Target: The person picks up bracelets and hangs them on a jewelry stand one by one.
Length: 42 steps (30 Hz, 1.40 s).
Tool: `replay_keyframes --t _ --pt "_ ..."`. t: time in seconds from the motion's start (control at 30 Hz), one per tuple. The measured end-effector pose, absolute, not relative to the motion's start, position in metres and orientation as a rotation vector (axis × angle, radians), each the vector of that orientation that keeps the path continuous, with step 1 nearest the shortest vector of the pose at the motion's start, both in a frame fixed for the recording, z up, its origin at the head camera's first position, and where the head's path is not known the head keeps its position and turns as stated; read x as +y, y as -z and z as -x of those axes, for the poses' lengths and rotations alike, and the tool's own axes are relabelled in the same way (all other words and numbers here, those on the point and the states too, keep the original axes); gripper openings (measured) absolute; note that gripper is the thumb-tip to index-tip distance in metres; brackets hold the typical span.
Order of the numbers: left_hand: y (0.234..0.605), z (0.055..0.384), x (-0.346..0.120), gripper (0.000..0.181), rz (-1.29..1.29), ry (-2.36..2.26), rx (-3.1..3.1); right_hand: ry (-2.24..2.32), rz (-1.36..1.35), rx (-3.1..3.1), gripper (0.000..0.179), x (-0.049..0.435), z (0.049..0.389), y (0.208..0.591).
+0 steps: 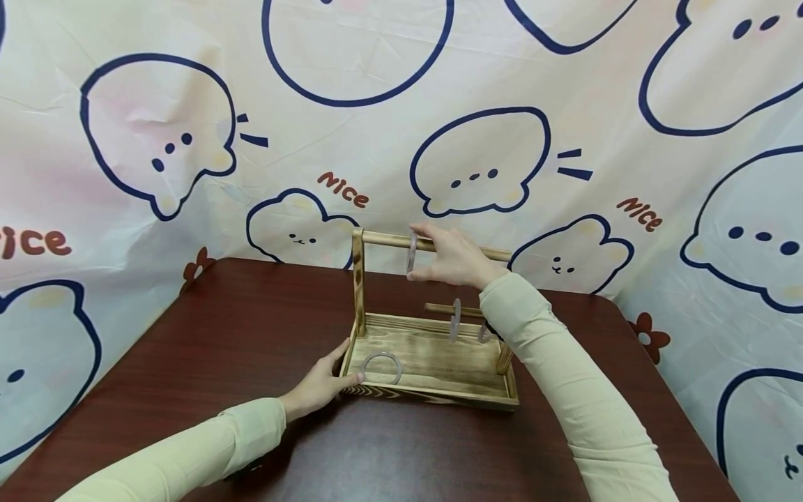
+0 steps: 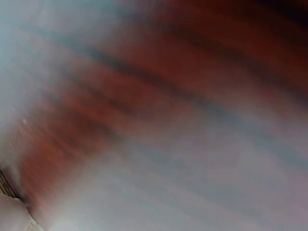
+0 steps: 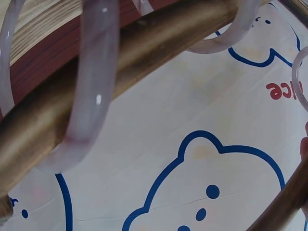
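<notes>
A wooden jewelry stand (image 1: 360,282) with a tray base stands on the table. My left hand (image 1: 318,382) grips the tray's left end, thumb over the front corner; in the left wrist view only a sliver of thumb (image 2: 12,214) shows. Up at the top bar (image 1: 385,239), my right hand (image 1: 456,256) holds a pale translucent bangle (image 1: 411,254) between thumb and fingers, the ring around the bar. Other bangles (image 1: 456,319) hang on the lower bar (image 1: 439,308), partly behind the right forearm. One more bangle (image 1: 381,367) leans inside the tray at its front left.
A dark red-brown table (image 1: 251,335) lies under the stand. Behind it hangs a cartoon-printed cloth (image 1: 351,153). Close to the right wrist camera, a brown rod (image 3: 159,43) carries several bangles (image 3: 96,72).
</notes>
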State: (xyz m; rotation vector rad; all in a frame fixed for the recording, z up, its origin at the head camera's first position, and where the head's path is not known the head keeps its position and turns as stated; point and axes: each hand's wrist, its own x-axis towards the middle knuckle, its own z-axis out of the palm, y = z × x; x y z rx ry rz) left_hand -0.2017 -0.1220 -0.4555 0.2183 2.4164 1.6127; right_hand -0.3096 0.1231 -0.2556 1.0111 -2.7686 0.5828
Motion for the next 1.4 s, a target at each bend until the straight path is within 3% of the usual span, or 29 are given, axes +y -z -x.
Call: replay_keyframes --t 0.47,1.4 --pt "0.457 0.202 -0.122 0.083 -0.239 -1.621 2.404 -0.680 -1.022 -2.745 0.083 0.124 0.307 0.254" --pt "0.456 0.201 -0.122 0.082 -0.229 -1.611 2.420 -1.249 -0.980 -2.388 0.044 0.125 0.279 0.252"
